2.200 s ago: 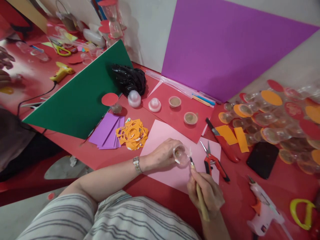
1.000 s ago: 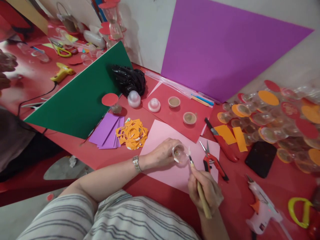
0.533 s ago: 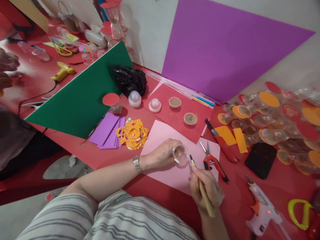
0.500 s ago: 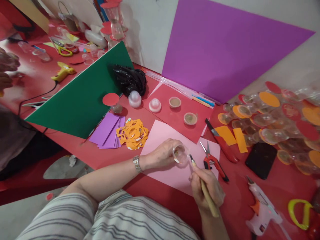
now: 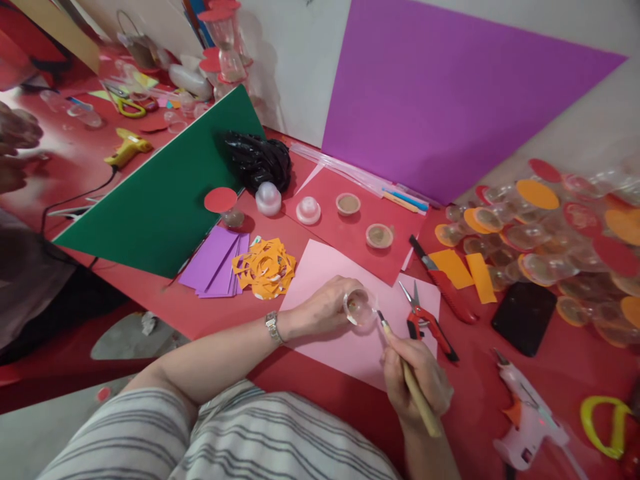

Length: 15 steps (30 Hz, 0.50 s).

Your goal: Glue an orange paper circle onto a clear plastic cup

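Observation:
My left hand (image 5: 333,305) is closed around a small clear plastic cup (image 5: 361,311), its open rim facing up toward me. In my right hand (image 5: 420,377) is a wooden-handled tool (image 5: 417,400) with a short dark metal tip, gripped like a pen. That tip is at the cup's right side; I cannot tell whether it touches. Both hands are over a pink sheet (image 5: 320,267). Red-handled snips (image 5: 427,323) lie to the right, blades apart. Beyond the sheet sit two small cups of sand, one here (image 5: 379,236), and a clear stacked cup piece (image 5: 309,211).
Purple strips (image 5: 213,263) and orange paper scraps (image 5: 267,267) lie left. A green board (image 5: 170,193) stands by a black bag (image 5: 257,160). At right are a red cutter (image 5: 447,287), a phone (image 5: 525,319), a glue gun (image 5: 533,413) and piled cup hourglasses (image 5: 545,267). Another person's hands (image 5: 17,143) show far left.
The view has shifted very slightly. My right hand and the tool sit a touch further right; the tip stays beside the cup. Both grips are the same.

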Motion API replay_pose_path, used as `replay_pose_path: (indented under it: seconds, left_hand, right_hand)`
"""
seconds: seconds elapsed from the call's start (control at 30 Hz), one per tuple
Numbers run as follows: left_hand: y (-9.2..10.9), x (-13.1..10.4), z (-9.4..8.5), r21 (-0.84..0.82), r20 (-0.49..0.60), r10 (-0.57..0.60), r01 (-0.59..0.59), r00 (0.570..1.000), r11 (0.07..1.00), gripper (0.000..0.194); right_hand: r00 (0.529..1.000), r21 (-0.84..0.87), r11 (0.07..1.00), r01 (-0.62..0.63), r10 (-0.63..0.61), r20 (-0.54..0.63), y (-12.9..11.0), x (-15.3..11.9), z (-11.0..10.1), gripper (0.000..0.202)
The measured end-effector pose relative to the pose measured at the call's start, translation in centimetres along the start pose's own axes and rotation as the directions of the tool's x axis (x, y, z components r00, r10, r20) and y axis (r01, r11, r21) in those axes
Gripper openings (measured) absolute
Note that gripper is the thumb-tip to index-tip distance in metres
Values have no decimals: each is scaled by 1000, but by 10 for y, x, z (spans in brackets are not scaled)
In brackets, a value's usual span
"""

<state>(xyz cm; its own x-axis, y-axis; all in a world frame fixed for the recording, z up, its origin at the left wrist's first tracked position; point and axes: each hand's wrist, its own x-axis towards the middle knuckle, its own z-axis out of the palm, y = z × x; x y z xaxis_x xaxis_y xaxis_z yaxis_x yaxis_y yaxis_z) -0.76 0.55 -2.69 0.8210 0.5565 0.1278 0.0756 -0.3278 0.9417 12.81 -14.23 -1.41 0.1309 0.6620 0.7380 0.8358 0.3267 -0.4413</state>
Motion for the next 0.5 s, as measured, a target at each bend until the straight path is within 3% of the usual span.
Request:
replay_pose_path:
  seconds: [0.13, 0.5]
  left_hand:
    - [0, 0, 0, 40, -34, 71, -70, 997, 997, 14]
    - [-5, 0, 0, 51, 20, 49, -50, 999, 997, 12]
  right_hand:
    - [1000, -31, 999, 25, -25, 6, 1, 0, 1, 28]
    - [1000, 10, 1000, 19, -19, 17, 4, 0, 5, 32]
